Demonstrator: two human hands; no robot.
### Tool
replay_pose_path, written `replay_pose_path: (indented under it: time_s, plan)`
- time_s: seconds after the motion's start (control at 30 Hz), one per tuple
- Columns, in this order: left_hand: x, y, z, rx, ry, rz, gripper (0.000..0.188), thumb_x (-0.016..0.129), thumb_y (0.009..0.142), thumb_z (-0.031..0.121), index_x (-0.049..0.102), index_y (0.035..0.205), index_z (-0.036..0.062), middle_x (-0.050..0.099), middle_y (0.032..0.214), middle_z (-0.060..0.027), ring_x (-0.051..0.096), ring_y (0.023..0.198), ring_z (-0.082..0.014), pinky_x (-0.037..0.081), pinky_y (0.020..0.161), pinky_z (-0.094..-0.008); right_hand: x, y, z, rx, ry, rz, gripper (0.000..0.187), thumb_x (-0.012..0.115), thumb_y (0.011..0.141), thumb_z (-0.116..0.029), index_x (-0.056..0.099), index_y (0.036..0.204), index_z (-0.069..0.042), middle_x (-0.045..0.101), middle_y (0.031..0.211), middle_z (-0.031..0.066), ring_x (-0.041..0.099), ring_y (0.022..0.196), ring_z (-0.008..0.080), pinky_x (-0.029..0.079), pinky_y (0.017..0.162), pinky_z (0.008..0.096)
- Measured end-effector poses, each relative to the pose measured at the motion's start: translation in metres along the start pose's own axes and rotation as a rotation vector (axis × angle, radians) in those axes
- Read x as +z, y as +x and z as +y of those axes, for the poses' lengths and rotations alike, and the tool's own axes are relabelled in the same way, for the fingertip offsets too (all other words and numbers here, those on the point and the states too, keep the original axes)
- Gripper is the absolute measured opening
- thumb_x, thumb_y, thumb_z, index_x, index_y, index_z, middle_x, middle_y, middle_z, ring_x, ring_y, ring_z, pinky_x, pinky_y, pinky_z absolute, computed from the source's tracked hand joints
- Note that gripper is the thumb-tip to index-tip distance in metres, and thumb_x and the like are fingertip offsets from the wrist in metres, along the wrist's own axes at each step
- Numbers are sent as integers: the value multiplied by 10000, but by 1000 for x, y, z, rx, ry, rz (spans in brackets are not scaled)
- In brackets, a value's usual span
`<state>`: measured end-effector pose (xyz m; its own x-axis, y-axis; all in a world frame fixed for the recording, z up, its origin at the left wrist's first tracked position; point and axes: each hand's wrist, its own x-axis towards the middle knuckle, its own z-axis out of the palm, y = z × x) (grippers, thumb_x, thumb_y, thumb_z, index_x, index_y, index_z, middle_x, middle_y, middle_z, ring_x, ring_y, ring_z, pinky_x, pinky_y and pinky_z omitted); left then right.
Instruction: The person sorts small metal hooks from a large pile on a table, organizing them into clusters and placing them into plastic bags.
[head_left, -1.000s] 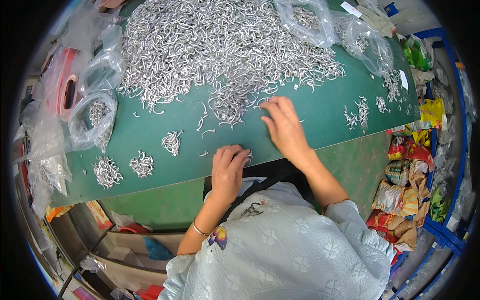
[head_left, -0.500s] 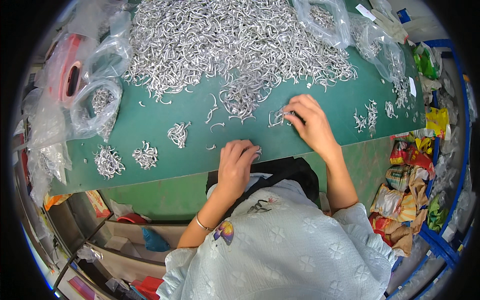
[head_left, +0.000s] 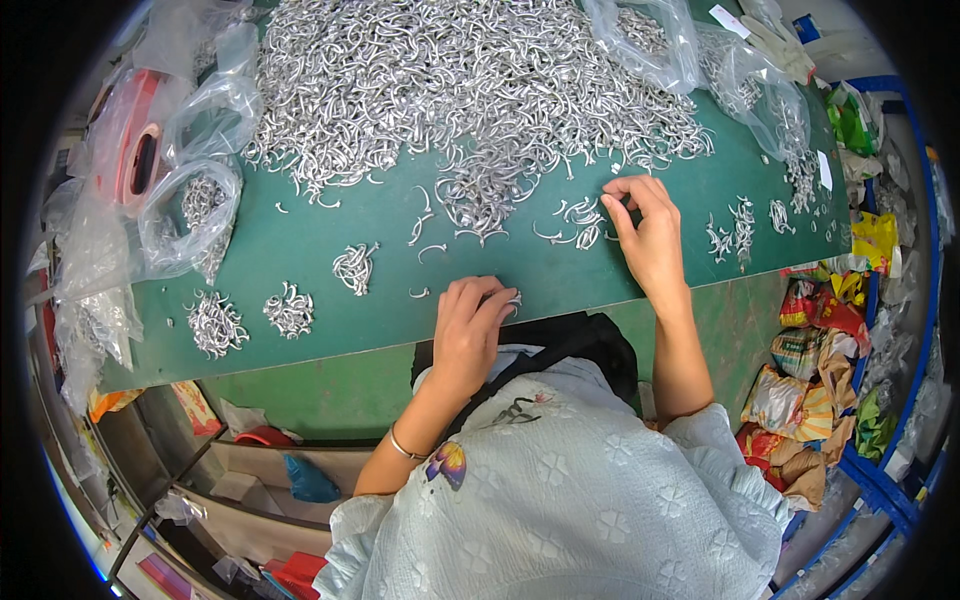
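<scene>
My left hand (head_left: 466, 328) is curled at the table's near edge, closed around small curved silver metal pieces (head_left: 515, 302) that peek out by its fingertips. To the right, my right hand (head_left: 648, 225) is raised beside a loose little cluster of the same metal pieces (head_left: 582, 222). Its thumb and forefinger are slightly apart, with nothing visible between them. Behind both hands, a huge heap of curved metal pieces (head_left: 400, 85) covers the far part of the green table (head_left: 300, 235), with a tongue of pieces (head_left: 485, 190) spilling toward me.
Small piles of pieces sit at left: one (head_left: 216, 325), another (head_left: 290, 312) and a third (head_left: 354, 268). More small groups (head_left: 742, 230) lie at right. Clear plastic bags (head_left: 195, 215) with pieces stand at the left, others (head_left: 755, 90) far right. A blue shelf (head_left: 885, 490) holds colourful packages.
My right hand has let go of the cluster of metal pieces and moved up and right. Those pieces now lie spread on the table. The left hand has barely moved.
</scene>
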<state>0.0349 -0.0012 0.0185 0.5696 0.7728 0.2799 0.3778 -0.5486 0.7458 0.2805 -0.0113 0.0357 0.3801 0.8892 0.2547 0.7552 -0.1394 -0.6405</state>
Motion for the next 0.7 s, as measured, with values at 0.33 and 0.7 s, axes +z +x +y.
replay_pose_path:
  time_s: [0.33, 0.7]
  plan:
    - [0, -1, -1, 1, 12, -7, 250, 716, 731, -39, 681, 972, 17, 609, 962, -97, 565, 906, -292, 439, 781, -384, 27, 22, -7, -150, -259, 8, 81, 710, 761, -81, 634, 765, -55, 579, 801, 83, 544, 834, 280, 405, 767, 397]
    - [1, -2, -5, 37, 3, -20, 262, 709, 735, -22, 670, 990, 25, 608, 994, -79, 566, 944, -285, 429, 777, -380, 21, 22, -6, -172, -233, -43, 98, 712, 800, -64, 622, 832, -47, 606, 839, 73, 547, 847, 266, 375, 760, 376]
